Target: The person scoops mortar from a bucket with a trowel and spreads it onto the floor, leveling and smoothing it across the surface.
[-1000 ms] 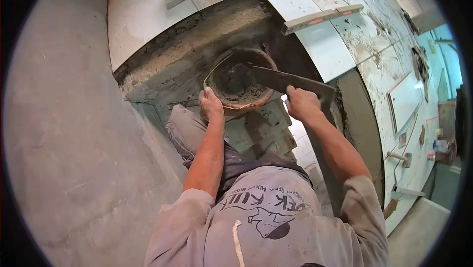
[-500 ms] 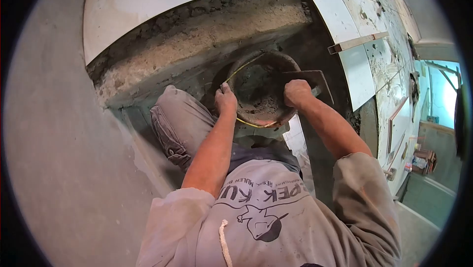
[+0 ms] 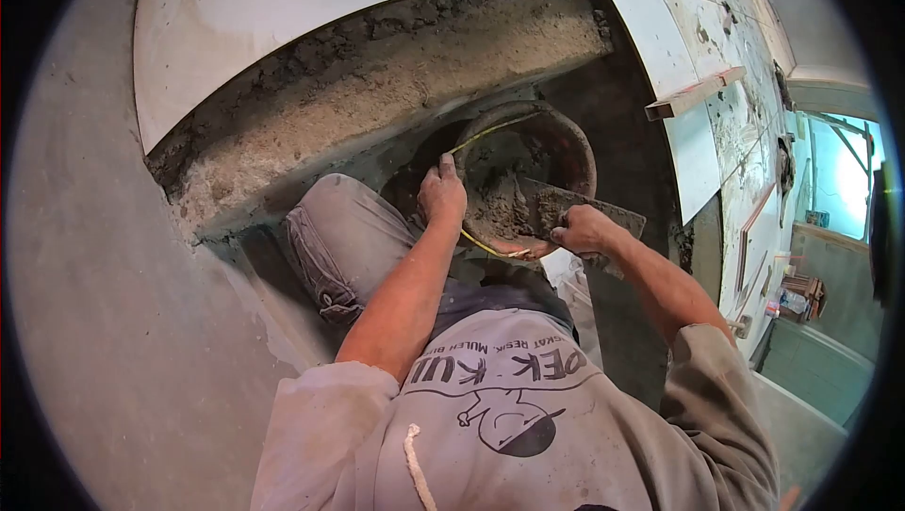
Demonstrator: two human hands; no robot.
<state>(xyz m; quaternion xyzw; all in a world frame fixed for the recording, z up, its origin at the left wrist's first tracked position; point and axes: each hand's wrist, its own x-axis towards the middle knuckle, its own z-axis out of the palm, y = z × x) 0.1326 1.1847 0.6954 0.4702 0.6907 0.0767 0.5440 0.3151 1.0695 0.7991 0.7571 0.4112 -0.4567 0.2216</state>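
A round bucket (image 3: 583,155) with a yellow handle (image 3: 490,130) is in front of my knees, tilted so that its mouth faces me. Wet grey mortar (image 3: 498,207) lies inside it. My left hand (image 3: 442,194) is closed on the left side of the bucket, at the rim and handle. My right hand (image 3: 583,231) grips a flat rectangular trowel (image 3: 617,216) over the lower right of the bucket's mouth. Mortar covers part of the trowel's blade; its grip is hidden in my fingers.
Beyond the bucket runs a rough cement ledge (image 3: 377,101), bordered by large white tiles (image 3: 283,21). A rectangular bar (image 3: 696,94) lies across tiles at the right. A grey wall (image 3: 75,228) rises at the left. Stacked items (image 3: 801,296) stand far right.
My right hand and the trowel have moved down and slightly right. The blade has turned and now shows mortar on it. My left hand stays at the bucket.
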